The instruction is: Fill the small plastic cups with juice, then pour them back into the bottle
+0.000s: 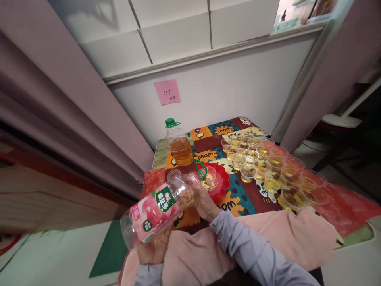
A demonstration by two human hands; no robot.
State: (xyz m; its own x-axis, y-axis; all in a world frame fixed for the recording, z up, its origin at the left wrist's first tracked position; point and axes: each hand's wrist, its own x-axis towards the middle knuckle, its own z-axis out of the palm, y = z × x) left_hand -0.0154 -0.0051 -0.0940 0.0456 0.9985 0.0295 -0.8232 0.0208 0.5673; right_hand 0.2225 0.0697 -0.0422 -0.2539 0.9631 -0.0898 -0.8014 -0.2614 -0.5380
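Observation:
A large clear plastic drink bottle (157, 208) with a pink label lies tilted across my hands, its neck toward the red plate. My left hand (156, 244) supports the label side from below, near the base. Around the bottle's neck end, my right hand (205, 202) is closed. A small amount of light brown liquid shows inside near the neck. A green carry ring (201, 170) hangs by the mouth. Just beyond it, a clear plastic cup (210, 177) stands on the scalloped red plate (224, 180); whether liquid is flowing into it, I cannot tell.
A second bottle (181, 151), green-capped and partly full of amber liquid, stands behind. Several clear cups of yellowish liquid (250, 155) stand in rows on the right. Red plastic film (348, 206) lies at the table's right edge. A pink note (167, 92) is on the wall.

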